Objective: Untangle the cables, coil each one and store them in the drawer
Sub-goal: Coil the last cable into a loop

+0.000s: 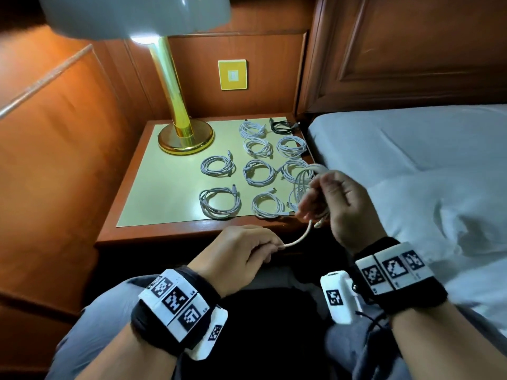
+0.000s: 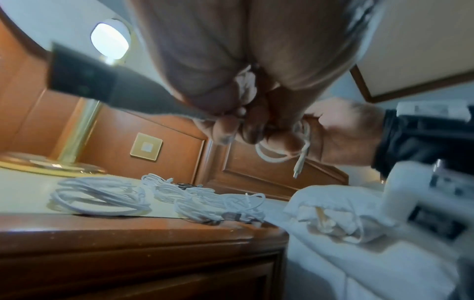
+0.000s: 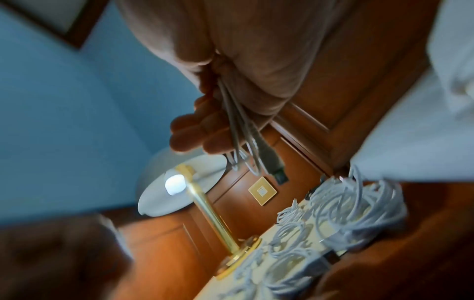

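My right hand (image 1: 326, 198) grips a partly wound white cable coil (image 1: 303, 185) above the nightstand's front right corner; its loops and a USB plug (image 3: 275, 164) hang past my fingers (image 3: 195, 132). My left hand (image 1: 247, 250) pinches the free end of the same white cable (image 1: 299, 238) in front of the nightstand (image 1: 164, 234), seen too as a loop (image 2: 271, 156) with a dangling connector. Several coiled white cables (image 1: 219, 201) and one black coil (image 1: 282, 126) lie on the pale top. No drawer shows open.
A brass lamp (image 1: 181, 133) stands at the nightstand's back left under a white shade. A bed with white sheets (image 1: 425, 160) lies to the right. A wooden headboard and wall panels with a yellow switch plate (image 1: 232, 74) are behind. My lap is below.
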